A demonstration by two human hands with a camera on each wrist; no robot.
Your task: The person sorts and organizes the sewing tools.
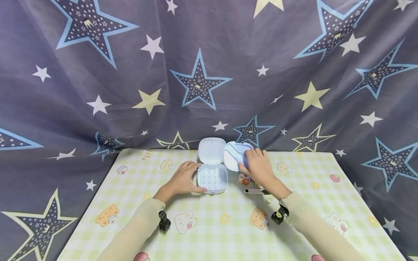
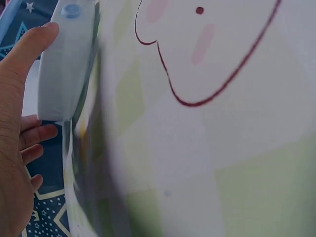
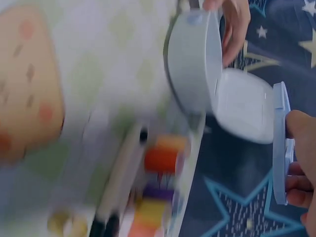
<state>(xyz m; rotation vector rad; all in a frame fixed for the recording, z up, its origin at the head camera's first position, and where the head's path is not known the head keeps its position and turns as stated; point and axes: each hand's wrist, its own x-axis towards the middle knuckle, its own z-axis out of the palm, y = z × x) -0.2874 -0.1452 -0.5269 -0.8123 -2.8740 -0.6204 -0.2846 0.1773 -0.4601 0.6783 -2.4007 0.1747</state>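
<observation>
Plastic round-cornered box point(image 1: 212, 179) lies open; right hand point(image 1: 259, 167) grips flat panel point(image 1: 233, 156).

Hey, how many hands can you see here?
2: the left hand grips the open box, and the right hand holds a blue piece beside the box's lid. The wrist views repeat these.

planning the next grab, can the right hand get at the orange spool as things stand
Probably not yet: the right hand is gripping the light-blue panel. The orange spool lies close by on the table, seemingly uncovered, so setting the panel down would likely free the way.
</observation>
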